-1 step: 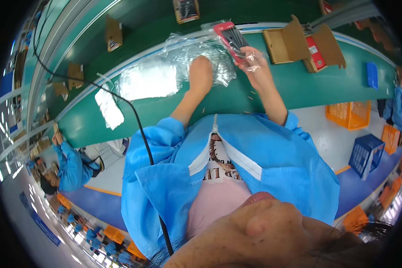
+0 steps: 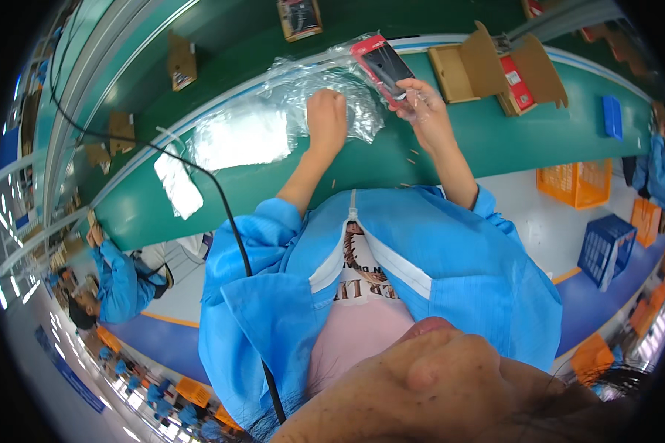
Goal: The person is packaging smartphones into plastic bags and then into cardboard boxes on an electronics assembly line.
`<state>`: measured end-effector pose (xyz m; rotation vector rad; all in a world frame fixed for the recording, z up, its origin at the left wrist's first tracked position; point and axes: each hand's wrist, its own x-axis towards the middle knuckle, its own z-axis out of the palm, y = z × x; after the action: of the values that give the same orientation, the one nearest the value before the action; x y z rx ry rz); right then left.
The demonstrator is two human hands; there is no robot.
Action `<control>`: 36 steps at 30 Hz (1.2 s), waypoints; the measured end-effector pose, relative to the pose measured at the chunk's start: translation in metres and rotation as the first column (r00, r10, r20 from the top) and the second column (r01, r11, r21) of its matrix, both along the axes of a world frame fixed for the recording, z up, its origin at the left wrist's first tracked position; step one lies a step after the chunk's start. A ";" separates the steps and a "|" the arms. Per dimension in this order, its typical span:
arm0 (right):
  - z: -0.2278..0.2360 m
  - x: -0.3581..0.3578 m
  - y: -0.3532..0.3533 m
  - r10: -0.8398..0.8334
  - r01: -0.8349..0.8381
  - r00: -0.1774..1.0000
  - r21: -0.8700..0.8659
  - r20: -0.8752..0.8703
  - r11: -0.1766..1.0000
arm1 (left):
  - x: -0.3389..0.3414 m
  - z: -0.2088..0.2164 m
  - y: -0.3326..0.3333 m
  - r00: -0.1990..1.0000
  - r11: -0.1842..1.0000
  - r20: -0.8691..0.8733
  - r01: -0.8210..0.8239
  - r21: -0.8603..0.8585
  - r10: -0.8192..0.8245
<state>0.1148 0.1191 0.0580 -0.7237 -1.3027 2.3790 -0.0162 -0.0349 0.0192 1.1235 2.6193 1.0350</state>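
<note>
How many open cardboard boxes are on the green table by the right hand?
2: the left cardboard box just beyond the right hand, and the right cardboard box holding a red package.

From your head (image 2: 428, 376), the fisheye view looks steeply down past your jacket (image 2: 488, 273) onto your close-by left hand (image 2: 326, 118), right hand (image 2: 427, 114) and bench (image 2: 532, 140), bending the floor (image 2: 521, 203) toward its rim.

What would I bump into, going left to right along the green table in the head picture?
Narrow white bundle → shiny pale plastic → left hand → red-and-black package → right hand → open cardboard box with red packet inside → blue tray.
</note>
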 end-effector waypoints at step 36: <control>-0.060 0.037 0.014 -0.462 -0.047 0.839 0.884 0.287 0.465 | 0.031 0.000 0.083 0.960 0.990 -0.278 0.006 -0.141 -0.046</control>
<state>0.1514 0.1330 -0.0025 -1.0711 -2.1825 1.0003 0.0145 0.0479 0.0193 1.3554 2.8278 0.7189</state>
